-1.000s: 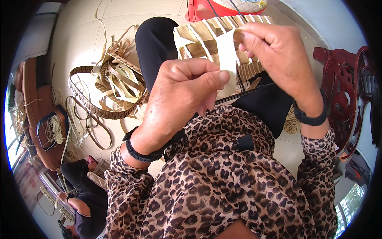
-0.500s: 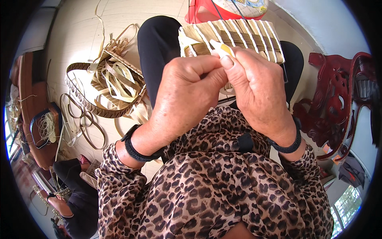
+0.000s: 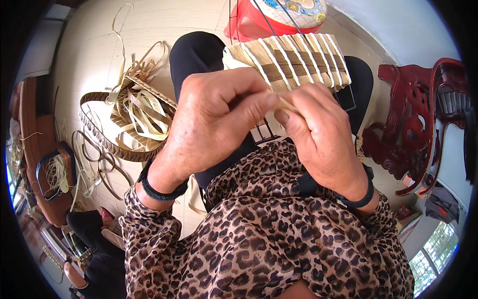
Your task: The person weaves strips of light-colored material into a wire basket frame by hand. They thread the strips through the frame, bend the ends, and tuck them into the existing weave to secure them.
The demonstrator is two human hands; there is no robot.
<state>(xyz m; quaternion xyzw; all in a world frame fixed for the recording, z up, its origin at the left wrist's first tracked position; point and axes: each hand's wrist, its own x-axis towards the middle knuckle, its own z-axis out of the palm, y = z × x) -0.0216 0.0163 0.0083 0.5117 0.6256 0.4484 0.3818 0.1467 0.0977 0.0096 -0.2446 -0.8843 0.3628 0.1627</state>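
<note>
My left hand (image 3: 214, 117) is closed in a pinch, its fingertips meeting those of my right hand (image 3: 321, 132) at the middle. Between them runs a narrow pale strip (image 3: 286, 103), slightly blurred and mostly covered by the fingers. Just beyond the hands, between my knees, stands a black wire frame (image 3: 352, 98). Tan flat strips cover its far side as a band (image 3: 316, 45), with a brown strip (image 3: 294, 68) along the middle and white strips wound slantwise across. The band's near left part is hidden behind my left hand.
Left on the tiled floor lie a heap of pale strips (image 3: 149, 118) and a brown braid (image 3: 89, 127). A red stool-like thing (image 3: 239, 22) with a patterned round top (image 3: 303, 11) stands ahead. Carved dark-red furniture (image 3: 413, 127) is at right. Another person (image 3: 102, 254) sits lower left.
My hands have come slightly lower and a little apart. The pale folded end that stuck up above my thumbs no longer shows; a thin strip now runs between the hands.
</note>
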